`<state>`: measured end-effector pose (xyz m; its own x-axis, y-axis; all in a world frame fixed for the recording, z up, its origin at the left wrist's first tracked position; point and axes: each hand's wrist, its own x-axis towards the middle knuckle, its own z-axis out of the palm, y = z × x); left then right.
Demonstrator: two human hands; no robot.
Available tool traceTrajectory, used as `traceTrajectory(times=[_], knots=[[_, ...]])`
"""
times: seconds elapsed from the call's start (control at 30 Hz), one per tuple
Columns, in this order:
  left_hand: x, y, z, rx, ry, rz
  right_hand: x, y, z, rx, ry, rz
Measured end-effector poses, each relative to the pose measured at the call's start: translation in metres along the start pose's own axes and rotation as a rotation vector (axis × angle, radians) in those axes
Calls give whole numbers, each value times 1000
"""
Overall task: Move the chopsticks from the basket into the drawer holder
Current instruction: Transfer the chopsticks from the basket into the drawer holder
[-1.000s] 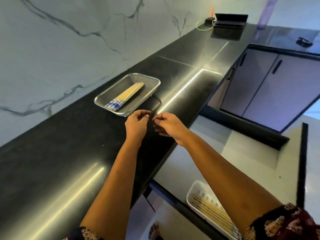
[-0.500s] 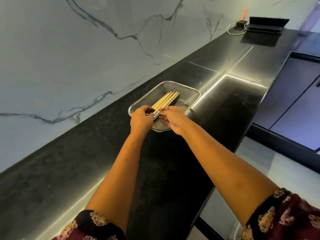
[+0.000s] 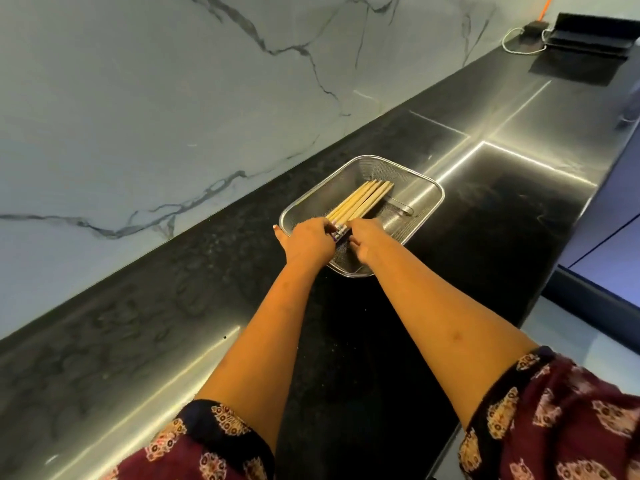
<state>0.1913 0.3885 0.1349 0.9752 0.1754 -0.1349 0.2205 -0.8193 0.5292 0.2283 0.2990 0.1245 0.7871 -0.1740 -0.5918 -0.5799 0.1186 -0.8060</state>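
Together, left hand (image 3: 308,242) and right hand (image 3: 369,239) grip the chopsticks (image 3: 360,201) inside the basket (image 3: 424,202)

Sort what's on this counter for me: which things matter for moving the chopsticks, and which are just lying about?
Part of the job:
- chopsticks, bundled in the basket
- mesh basket
- left hand and right hand, both at the bundle's near end

Lying about:
- black stand at the counter's far end
- white cable beside it
- orange-tipped item, too small to identify

The drawer holder is out of view.
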Motion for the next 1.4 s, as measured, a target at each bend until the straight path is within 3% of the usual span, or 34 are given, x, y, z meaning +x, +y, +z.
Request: traceTrajectory(times=[0.3,0.97,1.4], knots=[[10,-5,8,53,19,-18,30,-2,8,-26,36,35],[5,-1,4,56,9,-24,27,-3,-2,81,-71,108],[0,0,3,39,11,-19,12,-15,-11,155,-157,23]])
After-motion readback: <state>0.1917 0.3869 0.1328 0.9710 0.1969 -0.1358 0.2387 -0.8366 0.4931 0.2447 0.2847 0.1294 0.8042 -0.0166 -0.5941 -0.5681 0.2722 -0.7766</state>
